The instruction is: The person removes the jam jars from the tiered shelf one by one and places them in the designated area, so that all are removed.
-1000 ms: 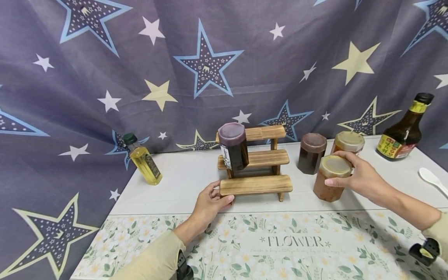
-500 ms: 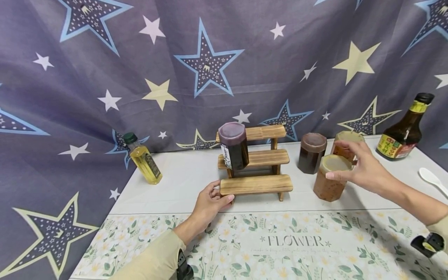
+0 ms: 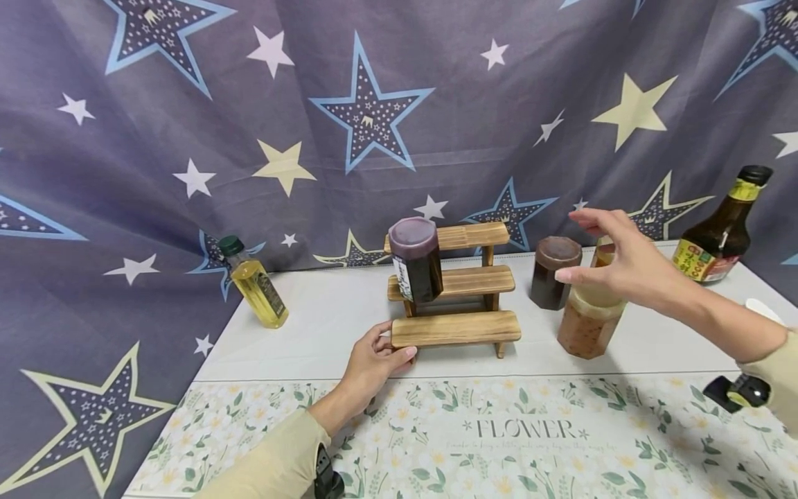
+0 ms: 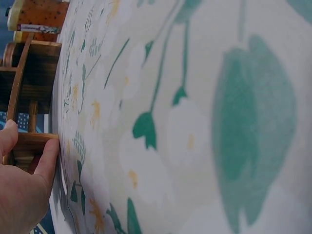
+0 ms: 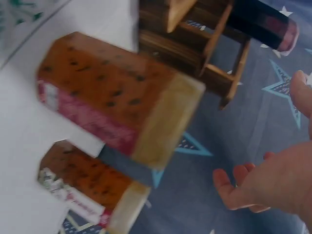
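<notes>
My left hand (image 3: 374, 360) holds the lower left end of a small three-step wooden stand (image 3: 455, 329); the left wrist view shows fingers (image 4: 46, 163) against its wood. A dark jar with a purple lid (image 3: 416, 267) stands on the stand's left side. Above the front orange-brown jar (image 3: 589, 329) hovers my right hand (image 3: 636, 267), thumb and fingers spread, nothing between them. A dark brown jar (image 3: 551, 277) stands just left of that hand. Another orange jar (image 5: 85, 180) is mostly hidden behind it in the head view but plain in the right wrist view.
A small oil bottle (image 3: 258, 291) stands at the left. At the back right is a brown sauce bottle (image 3: 717, 235), with a partly covered white spoon (image 3: 763, 310) nearer. A star-patterned curtain (image 3: 299, 90) hangs behind the table (image 3: 299, 346).
My right hand has let go of the front orange-brown jar, opened and risen above it. The jar stays in place. My left hand has not moved.
</notes>
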Action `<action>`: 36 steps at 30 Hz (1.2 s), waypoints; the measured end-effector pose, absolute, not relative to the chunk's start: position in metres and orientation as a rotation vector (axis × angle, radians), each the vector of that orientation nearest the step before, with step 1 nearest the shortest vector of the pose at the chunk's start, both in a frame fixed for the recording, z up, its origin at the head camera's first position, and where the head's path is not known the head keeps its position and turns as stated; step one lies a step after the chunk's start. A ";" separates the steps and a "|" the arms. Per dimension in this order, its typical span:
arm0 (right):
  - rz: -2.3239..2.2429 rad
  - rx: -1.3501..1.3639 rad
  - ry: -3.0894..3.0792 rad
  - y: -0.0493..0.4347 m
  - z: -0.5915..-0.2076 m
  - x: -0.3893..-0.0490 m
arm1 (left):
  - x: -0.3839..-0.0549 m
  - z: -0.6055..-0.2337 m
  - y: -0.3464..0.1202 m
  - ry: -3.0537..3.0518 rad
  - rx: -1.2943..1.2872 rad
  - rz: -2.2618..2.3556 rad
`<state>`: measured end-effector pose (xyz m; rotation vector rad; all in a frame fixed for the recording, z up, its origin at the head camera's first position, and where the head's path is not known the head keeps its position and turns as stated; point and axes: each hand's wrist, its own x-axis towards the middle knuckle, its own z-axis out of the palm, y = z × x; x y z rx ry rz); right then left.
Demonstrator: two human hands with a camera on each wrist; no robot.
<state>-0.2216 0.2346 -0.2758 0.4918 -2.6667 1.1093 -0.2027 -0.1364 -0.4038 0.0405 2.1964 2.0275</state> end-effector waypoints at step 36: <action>1.458 0.715 -2.645 0.109 -0.251 -0.263 | -0.203 -0.402 -0.136 2.187 0.025 2.029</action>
